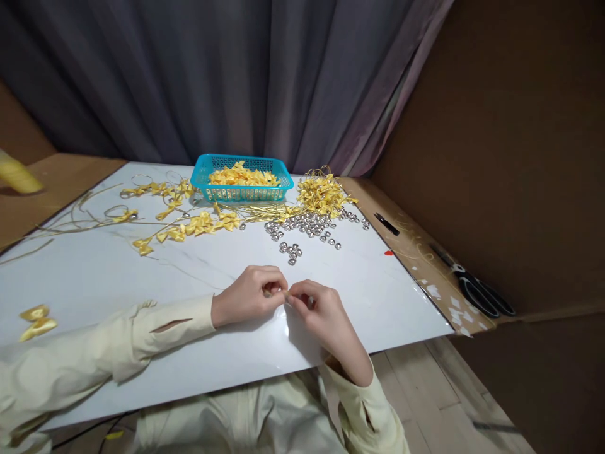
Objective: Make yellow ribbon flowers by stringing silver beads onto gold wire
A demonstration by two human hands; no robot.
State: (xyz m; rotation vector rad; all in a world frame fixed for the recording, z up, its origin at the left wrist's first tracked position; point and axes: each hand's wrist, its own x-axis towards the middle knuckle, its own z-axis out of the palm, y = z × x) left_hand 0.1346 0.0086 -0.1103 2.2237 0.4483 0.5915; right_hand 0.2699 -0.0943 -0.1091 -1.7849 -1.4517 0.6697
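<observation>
Where fingers meet, white tabletop around, edge near

No readable text, labels, brands, numbers or signs anywhere.

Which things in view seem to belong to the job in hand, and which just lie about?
Likely the job's: tiny unidentifiable piece, pinched between left hand and right hand; silver beads; yellow bows; gold cords; blue basket.

Apparently lying about: scissors; red scrap; white scraps.
</observation>
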